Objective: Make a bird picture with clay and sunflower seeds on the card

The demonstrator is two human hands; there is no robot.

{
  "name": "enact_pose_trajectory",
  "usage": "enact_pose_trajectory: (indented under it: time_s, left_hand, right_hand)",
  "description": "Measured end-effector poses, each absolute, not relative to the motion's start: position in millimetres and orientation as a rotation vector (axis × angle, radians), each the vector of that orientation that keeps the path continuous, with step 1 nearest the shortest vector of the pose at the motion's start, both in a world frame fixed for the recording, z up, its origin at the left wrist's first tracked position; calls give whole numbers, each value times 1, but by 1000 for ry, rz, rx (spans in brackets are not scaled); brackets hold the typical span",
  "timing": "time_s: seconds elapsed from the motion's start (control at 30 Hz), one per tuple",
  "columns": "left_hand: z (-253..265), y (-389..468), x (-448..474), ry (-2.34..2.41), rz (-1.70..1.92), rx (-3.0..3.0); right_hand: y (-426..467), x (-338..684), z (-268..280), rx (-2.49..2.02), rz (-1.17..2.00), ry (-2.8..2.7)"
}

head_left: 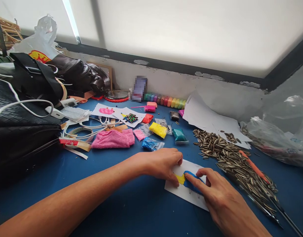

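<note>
A small sheet of white paper (194,200) lies on the blue table top, tilted to the edge nearest me. On it is a flattened shape of modelling clay: a yellow part (180,178) on the left joins a larger blue part (189,185), with two small drawn legs below. My left hand (163,164) rests on the paper's left side, thumb beside the yellow clay and fingers bent apart from it. With a stretched index finger, my right hand (217,189) presses the blue clay near where the colours meet. This hand partly hides the blue clay.
Striped sunflower seeds (230,158) are heaped at the right, with an orange-handled tool (253,166) across them. Clay packets, including yellow (158,130) and teal (180,135), lie beyond the paper. A pink cloth (113,138), cables and a black bag (23,138) occupy the left.
</note>
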State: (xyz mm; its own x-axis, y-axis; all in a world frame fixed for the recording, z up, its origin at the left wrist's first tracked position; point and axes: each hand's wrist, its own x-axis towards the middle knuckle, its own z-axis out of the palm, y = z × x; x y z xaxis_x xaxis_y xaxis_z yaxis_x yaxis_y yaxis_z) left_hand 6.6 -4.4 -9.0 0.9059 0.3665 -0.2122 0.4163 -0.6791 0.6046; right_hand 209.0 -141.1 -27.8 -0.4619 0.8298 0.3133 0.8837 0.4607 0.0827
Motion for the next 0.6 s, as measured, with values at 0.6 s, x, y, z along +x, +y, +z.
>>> enact_pose_trajectory:
  time_s: [0.6]
  left_hand:
    - [-11,-4,7,553,-85,2383]
  right_hand:
    - [-135,212,-25,-1500,-421,-2429]
